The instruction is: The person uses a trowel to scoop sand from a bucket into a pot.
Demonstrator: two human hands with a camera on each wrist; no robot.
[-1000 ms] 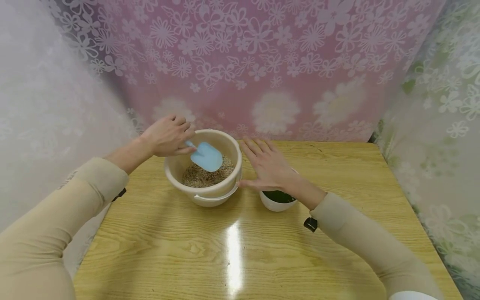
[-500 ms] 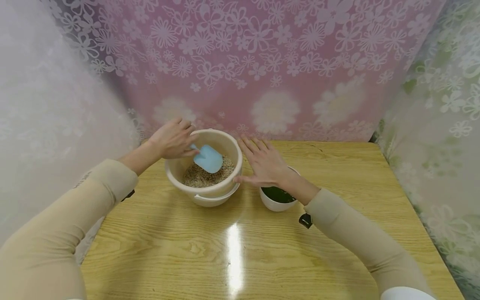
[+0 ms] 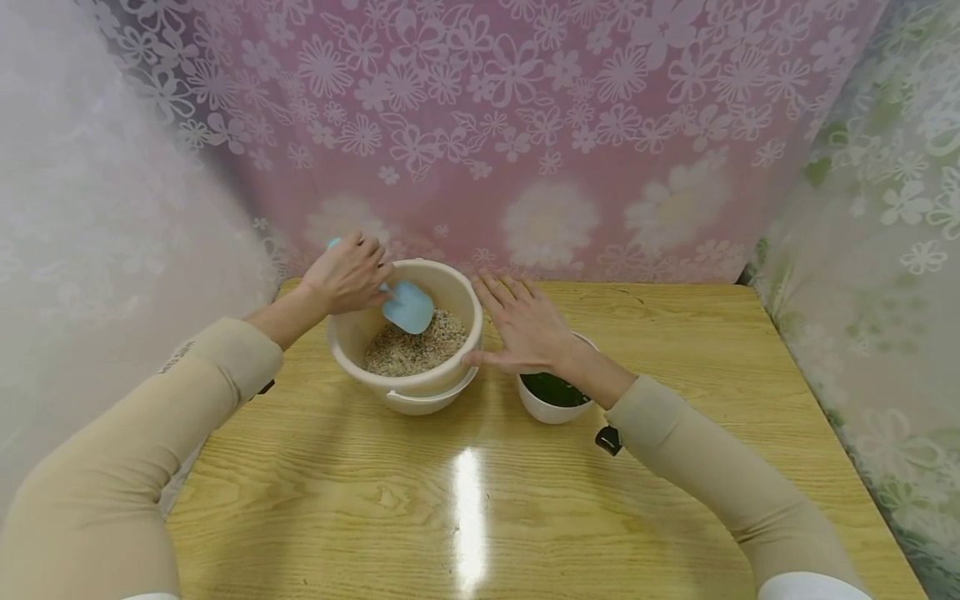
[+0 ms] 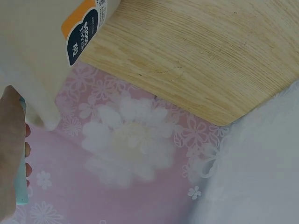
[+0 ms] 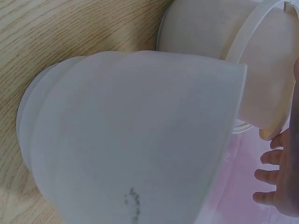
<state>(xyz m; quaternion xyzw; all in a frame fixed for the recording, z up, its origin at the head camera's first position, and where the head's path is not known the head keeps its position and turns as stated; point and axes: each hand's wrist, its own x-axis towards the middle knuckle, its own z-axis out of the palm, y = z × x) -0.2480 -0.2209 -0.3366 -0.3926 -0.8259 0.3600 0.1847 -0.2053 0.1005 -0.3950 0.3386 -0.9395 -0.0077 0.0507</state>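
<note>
My left hand (image 3: pixel 348 275) grips the handle of a light blue scoop (image 3: pixel 409 308) over the back left rim of a cream bucket (image 3: pixel 367 379). The scoop's blade points down inside the bucket, above a bed of speckled tan granules (image 3: pixel 401 350). Beside the bucket's right side, my right hand (image 3: pixel 528 325) is spread with straight fingers, its thumb right at the rim. Below that wrist stands a white pot (image 3: pixel 551 413) with dark green contents (image 3: pixel 555 388), partly hidden by the forearm. In the left wrist view, the handle end (image 4: pixel 21 189) sticks out past the curled fingers.
The bucket's white carry handle (image 3: pixel 442 392) hangs down at its front right. A dark and orange label (image 4: pixel 84 37) is on the bucket's side. The wooden table (image 3: pixel 360 508) ends at a pink flowered backdrop (image 3: pixel 465 125), with pale sheets on both sides.
My left hand has moved a little right, and the scoop has tilted so its handle end now shows behind the hand. My right hand has shifted slightly left, bringing its thumb to the rim.
</note>
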